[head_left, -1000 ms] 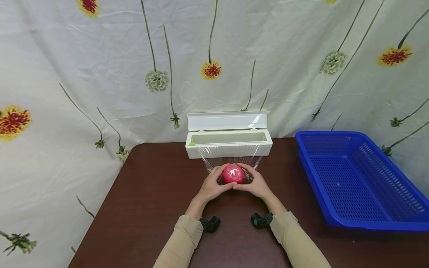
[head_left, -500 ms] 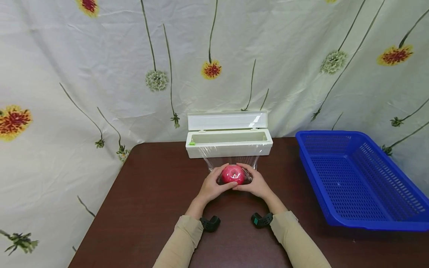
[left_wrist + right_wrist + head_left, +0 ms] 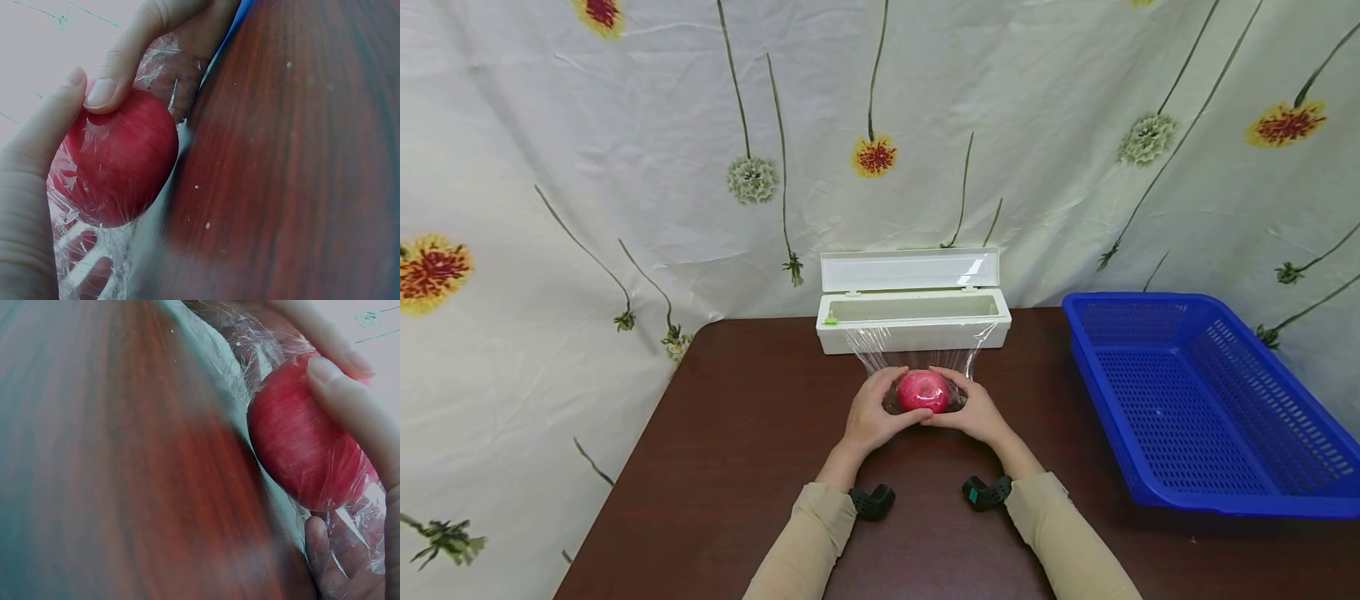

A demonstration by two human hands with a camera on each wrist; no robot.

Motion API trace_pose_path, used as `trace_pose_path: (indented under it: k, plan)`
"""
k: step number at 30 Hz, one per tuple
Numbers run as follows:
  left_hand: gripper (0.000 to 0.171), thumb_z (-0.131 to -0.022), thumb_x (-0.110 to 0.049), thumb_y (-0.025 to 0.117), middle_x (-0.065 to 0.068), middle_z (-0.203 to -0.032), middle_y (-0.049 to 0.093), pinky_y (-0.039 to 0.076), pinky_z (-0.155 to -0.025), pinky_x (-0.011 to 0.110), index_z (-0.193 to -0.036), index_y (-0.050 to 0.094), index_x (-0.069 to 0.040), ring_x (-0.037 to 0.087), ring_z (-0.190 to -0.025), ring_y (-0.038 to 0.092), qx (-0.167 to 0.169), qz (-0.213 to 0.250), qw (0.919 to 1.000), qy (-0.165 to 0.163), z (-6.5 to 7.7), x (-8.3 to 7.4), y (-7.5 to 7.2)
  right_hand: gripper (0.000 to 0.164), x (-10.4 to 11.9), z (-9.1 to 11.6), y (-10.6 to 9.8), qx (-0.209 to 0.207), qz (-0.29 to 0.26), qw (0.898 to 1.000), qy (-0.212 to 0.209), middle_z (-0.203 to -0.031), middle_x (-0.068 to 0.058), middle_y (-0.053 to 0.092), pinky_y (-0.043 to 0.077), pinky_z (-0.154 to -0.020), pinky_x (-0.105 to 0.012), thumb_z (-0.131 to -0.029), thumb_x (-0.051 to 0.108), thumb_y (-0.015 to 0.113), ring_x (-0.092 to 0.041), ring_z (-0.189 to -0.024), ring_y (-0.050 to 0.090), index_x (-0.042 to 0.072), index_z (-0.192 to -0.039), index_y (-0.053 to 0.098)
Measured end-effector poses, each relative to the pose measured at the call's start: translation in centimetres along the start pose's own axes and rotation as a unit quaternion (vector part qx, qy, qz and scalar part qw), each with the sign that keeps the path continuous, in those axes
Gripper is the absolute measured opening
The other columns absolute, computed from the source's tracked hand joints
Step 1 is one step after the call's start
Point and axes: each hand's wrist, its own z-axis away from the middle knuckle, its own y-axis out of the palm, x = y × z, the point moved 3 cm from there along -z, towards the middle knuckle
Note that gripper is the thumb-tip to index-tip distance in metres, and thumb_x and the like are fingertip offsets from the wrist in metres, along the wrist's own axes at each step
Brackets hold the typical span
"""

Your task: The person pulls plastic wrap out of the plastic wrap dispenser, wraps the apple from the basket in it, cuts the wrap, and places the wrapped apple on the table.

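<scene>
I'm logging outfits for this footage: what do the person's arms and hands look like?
The left sleeve and right sleeve are plain beige. The left wrist device and right wrist device are black and curved, the right one with a teal patch. The left hand and right hand wear no gloves.

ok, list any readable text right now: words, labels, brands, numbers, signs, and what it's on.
None readable in any of the three views.
White box: no lettering visible.
Red apple and plastic film: just glare.
Blue basket: none visible.
Right black wrist device: small green patch, too small to tell if marked.
Cloth backdrop: printed flowers, no lettering.
</scene>
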Motion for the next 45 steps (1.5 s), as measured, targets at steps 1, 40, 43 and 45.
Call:
trace_pose_path:
  k: [1, 40, 43, 45]
  plan:
    - [0.073, -0.070, -0.051, 0.077, 0.002, -0.129, 0.053, 0.047, -0.089, 0.045, -0.128, 0.055, -0.012, 0.021, -0.117, 0.047, -0.005, -0.006, 0.9999, 0.007, -0.02, -0.09, -0.07, 0.077, -0.03, 0.01, -0.01, -0.001, 0.000, 1.000, 0.001, -0.130, -0.008, 0.054, 0.042, -0.095, -0.051, -0.065, 0.027, 0.086, -0.028, -0.116, 0.050, 0.020, -0.134, 0.051]
    - [0.088, -0.063, -0.038, 0.086, 0.001, -0.131, 0.053, 0.046, -0.093, 0.040, -0.137, 0.045, -0.016, 0.019, -0.115, 0.052, 0.083, 0.011, 0.9963, 0.018, 0.11, -0.50, 0.32, 0.068, -0.17, 0.05, -0.08, -0.023, 0.034, 0.998, 0.039, -0.120, -0.004, 0.061, 0.049, -0.088, -0.042, -0.066, 0.038, 0.085, -0.024, -0.106, 0.057, 0.019, -0.126, 0.059]
    - [0.087, -0.064, -0.040, 0.085, 0.002, -0.132, 0.052, 0.045, -0.094, 0.041, -0.138, 0.045, -0.015, 0.020, -0.115, 0.052, 0.088, 0.008, 0.9960, 0.018, 0.11, -0.54, 0.33, 0.068, -0.12, 0.11, -0.14, -0.027, 0.041, 0.998, 0.039, -0.121, -0.004, 0.060, 0.049, -0.089, -0.043, -0.066, 0.039, 0.084, -0.024, -0.108, 0.055, 0.019, -0.126, 0.059]
    - [0.087, -0.065, -0.041, 0.084, 0.003, -0.132, 0.052, 0.045, -0.094, 0.041, -0.138, 0.045, -0.014, 0.020, -0.116, 0.052, 0.090, 0.002, 0.9958, 0.018, 0.07, -0.50, 0.36, 0.068, -0.05, 0.15, -0.18, -0.030, 0.048, 0.998, 0.037, -0.122, -0.005, 0.059, 0.049, -0.088, -0.043, -0.066, 0.040, 0.084, -0.025, -0.109, 0.054, 0.018, -0.126, 0.059]
